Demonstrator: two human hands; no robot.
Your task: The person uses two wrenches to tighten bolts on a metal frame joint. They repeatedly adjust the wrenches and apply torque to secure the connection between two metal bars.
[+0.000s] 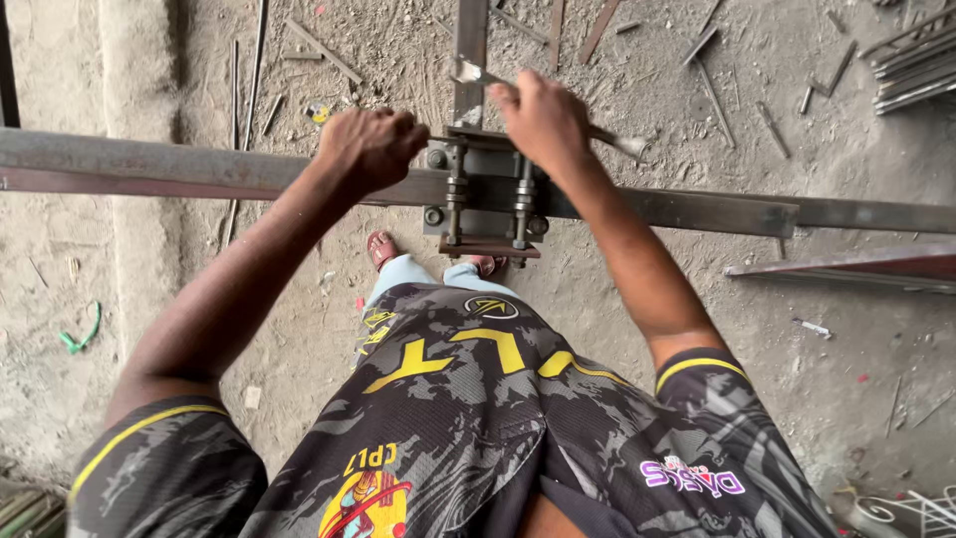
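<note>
1. The left hand (370, 147) was closed into a fist on the top edge of the long steel bar (199, 167), just left of the clamp fixture (485, 194). What lay inside the fist could not be made out.
2. The right hand (543, 120) was folded, knuckles up, over a thin flat metal strip (617, 141) that lay across the top of the clamp fixture; its fingers were curled down on the strip.
3. The clamp fixture sat at centre frame, slightly above the middle. Two vertical bolts with nuts joined its upper plate to a lower plate, with the steel bar caught between them.
4. The steel bar ran horizontally across the whole frame, from the left edge to the right edge.
5. An upright steel post (470, 40) rose from the fixture to the top centre of the frame.
6. Below the fixture, a sandalled foot (382, 249) rested on the dusty concrete floor (827, 329).
7. Scrap rods and offcuts (712, 90) lay scattered over the floor in the upper part of the frame, and a stack of bars (916, 65) lay at upper right.
</note>
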